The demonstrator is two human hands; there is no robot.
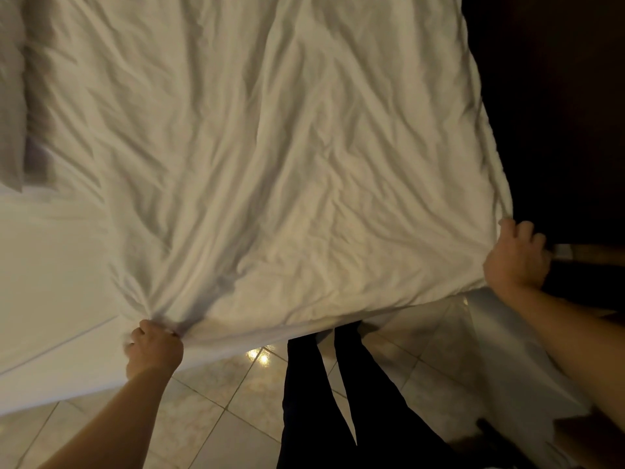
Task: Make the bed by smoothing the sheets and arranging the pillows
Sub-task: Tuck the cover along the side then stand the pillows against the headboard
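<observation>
step: spreading sheet over bed | left hand, right hand: both gripping near edge | next: likely pulling taut, lowering evenly

- Tiled floor: pale glossy square tiles with thin dark grout lines, running diagonally across the lower part of the view
- Light glare: two small bright spots reflected on one tile near the middle
- Dark trousers: two legs standing on the tiles
- Dark furniture at the right edge, details lost in shadow
</observation>
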